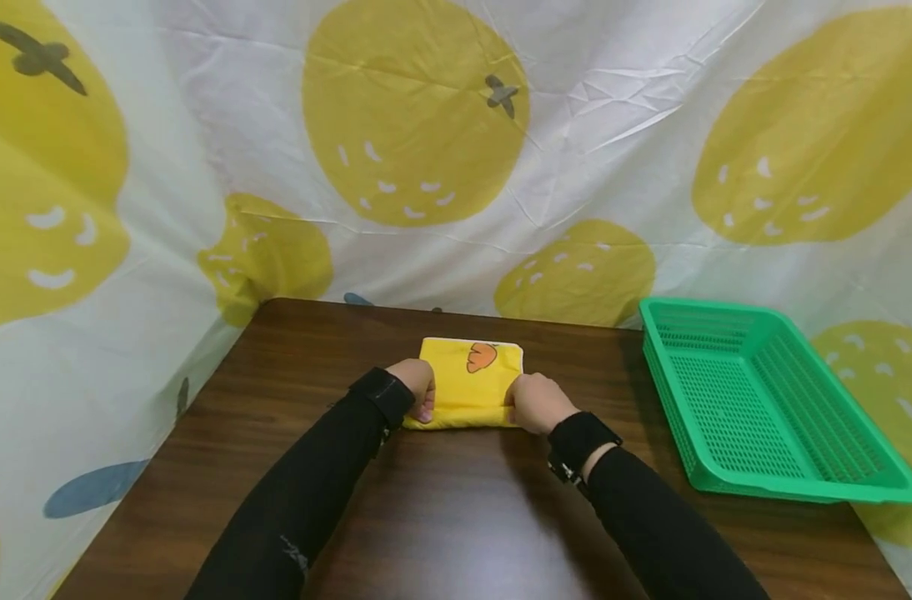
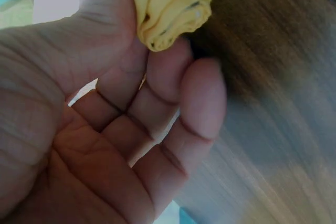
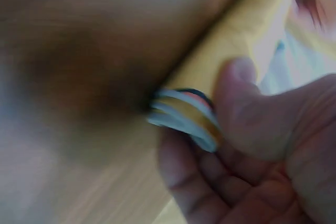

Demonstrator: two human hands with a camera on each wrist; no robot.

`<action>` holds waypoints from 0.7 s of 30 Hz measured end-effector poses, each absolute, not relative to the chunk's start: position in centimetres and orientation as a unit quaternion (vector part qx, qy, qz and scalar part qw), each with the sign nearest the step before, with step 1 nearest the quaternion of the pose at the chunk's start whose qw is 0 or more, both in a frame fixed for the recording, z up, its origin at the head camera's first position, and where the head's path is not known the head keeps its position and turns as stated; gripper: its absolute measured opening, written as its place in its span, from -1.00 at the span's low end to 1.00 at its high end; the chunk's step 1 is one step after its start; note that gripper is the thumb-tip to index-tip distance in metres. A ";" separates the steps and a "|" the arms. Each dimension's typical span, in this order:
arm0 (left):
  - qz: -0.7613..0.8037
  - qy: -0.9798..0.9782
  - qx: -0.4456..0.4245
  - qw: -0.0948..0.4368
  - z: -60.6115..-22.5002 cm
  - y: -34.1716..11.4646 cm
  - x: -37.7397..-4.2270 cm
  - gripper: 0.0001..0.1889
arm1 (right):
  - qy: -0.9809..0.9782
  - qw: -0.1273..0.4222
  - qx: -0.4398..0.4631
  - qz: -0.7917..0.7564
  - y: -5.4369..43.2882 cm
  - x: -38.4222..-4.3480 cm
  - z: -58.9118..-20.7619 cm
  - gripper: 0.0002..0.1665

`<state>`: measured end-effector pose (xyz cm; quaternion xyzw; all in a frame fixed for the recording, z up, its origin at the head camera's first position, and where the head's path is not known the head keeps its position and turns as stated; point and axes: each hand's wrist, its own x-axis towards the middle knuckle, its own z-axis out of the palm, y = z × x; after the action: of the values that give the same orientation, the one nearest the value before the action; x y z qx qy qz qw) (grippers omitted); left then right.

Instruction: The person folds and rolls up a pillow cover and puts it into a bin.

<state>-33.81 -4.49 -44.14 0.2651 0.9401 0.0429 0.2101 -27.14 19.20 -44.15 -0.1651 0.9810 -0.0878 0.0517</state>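
A yellow cloth (image 1: 456,385) with an orange printed patch lies on the table, its near edge rolled up into a narrow tube. At the left end of that roll, my left hand (image 1: 418,388) grips it between thumb and curled fingers; the left wrist view shows the spiralled layers of the rolled end (image 2: 173,14). My right hand (image 1: 540,402) pinches the opposite end. In the right wrist view the thumb (image 3: 239,95) presses on top of the roll, with fingers under it and pale-edged layers (image 3: 184,114) showing at the end. Beyond the roll, the cloth's far part is flat.
A green plastic basket (image 1: 669,417) stands at the right side of the dark wooden table (image 1: 456,517). Behind and to the sides hangs a white sheet (image 1: 606,108) with large yellow fruit prints. Both wrists wear black bands.
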 end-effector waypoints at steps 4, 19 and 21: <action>0.054 0.946 0.271 0.169 -46.3 -5.2 -35.0 -0.61 | 0.980 0.112 -0.147 -0.076 19.2 -29.1 -43.5 -0.93; -0.013 0.943 0.302 -0.138 -47.0 -4.4 -25.6 -0.79 | 0.964 0.214 -0.082 -0.137 20.1 -31.4 -43.3 -0.83; -0.004 0.944 0.296 -0.143 -47.4 -4.5 -25.5 -0.83 | 0.960 0.221 -0.068 -0.156 20.2 -31.2 -43.3 -0.83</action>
<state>-25.51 -4.54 -47.40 0.2963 0.9443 -0.0043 -0.1432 -31.24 20.23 -43.25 -0.0679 0.9603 -0.1561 0.2210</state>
